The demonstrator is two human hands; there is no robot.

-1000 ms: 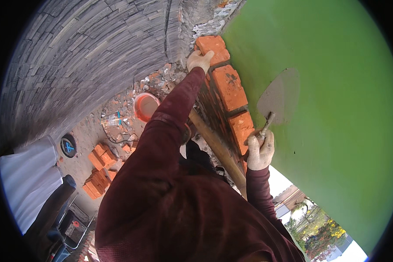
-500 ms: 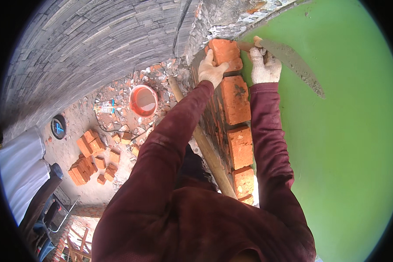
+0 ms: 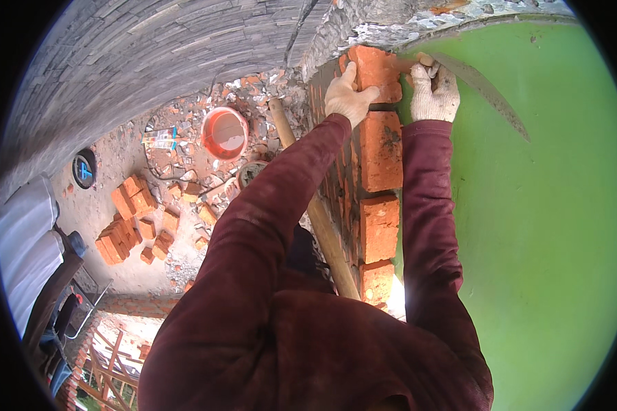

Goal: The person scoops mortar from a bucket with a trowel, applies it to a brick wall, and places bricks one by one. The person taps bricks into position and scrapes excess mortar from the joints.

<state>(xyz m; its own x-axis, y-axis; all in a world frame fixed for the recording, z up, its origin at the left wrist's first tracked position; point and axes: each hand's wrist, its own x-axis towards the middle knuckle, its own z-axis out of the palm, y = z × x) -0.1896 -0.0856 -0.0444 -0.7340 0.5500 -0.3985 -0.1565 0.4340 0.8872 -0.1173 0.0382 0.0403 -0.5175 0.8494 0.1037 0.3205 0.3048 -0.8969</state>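
The farthest orange brick (image 3: 378, 72) in a row along a narrow wall top has my left hand (image 3: 349, 96) against its left side and near corner. That gloved hand has its thumb and forefinger spread, the other fingers partly hidden. On the far right of the same brick, my gloved right hand (image 3: 434, 96) is closed around a trowel (image 3: 488, 88). Its mortar-smeared blade points right and its handle reaches left toward the brick; whether it touches I cannot tell. Nearer me lie more bricks (image 3: 381, 152), with small gaps between them.
A smooth green surface (image 3: 528, 226) lies right of the wall. A wooden pole (image 3: 315, 212) leans along its left side. Below left are a reddish bucket (image 3: 225, 133), stacked bricks (image 3: 118, 240) and rubble. A grey stone-patterned wall (image 3: 164, 61) rises beyond.
The view has shifted slightly, so the bricks and both hands sit a little higher and farther right. My hands keep their places at the far brick, and the trowel stays in my right hand.
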